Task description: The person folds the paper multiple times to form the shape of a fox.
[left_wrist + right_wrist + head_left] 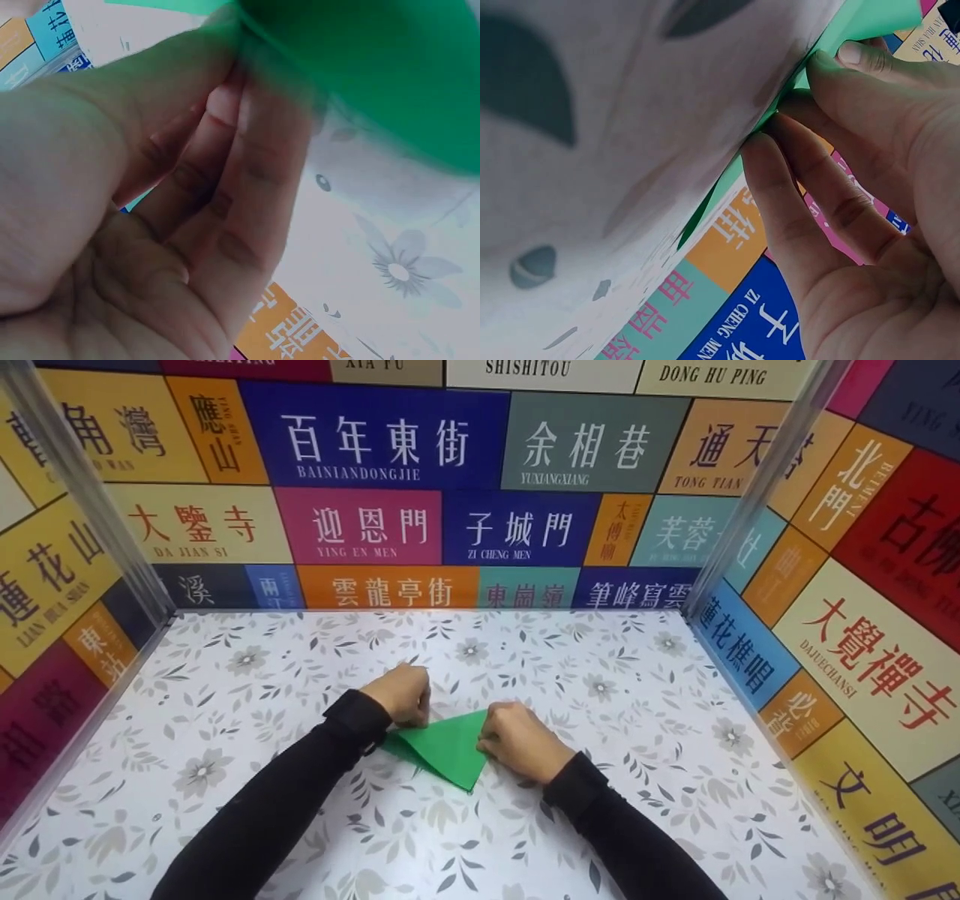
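Observation:
A green sheet of paper, folded over into a pointed shape, lies low over the table between both hands in the head view. Its layers part along the left side, and one corner points toward the person. At its upper left corner my left hand pinches the paper; in the left wrist view the green paper is caught between thumb and fingertips, blurred. My right hand pinches the right edge. From the right wrist, the thumb and fingers of that hand hold the thin green edge close to the tabletop.
The table has a white cover printed with grey leaves and flowers. Upright panels with colourful blocks of Chinese lettering enclose it at the back, left and right. Metal strips run along the corners.

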`<state>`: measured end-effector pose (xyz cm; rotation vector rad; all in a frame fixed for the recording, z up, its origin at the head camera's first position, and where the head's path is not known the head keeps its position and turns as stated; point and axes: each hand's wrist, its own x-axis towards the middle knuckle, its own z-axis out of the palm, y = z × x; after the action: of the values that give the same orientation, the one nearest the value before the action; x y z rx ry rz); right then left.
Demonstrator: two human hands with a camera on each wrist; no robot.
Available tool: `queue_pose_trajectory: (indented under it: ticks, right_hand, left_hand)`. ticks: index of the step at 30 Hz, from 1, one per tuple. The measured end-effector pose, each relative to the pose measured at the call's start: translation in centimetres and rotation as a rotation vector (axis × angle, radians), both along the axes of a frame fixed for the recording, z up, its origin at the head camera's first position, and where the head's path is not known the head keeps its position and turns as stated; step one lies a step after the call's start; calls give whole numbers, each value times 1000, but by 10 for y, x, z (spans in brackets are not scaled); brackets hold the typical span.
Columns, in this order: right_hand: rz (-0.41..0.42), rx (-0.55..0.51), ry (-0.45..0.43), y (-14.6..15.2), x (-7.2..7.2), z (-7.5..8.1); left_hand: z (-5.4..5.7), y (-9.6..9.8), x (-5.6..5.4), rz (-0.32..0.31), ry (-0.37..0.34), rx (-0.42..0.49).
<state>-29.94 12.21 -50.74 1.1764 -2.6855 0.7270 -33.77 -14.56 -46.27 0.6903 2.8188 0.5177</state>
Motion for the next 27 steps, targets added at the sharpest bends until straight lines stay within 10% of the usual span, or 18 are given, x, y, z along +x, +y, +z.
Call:
queue_pose_trajectory:
  ticks: [27]
  right_hand:
    - [-7,7,-10,-1,0,-1]
  left_hand:
    - [0,-27,10,45,-65,11]
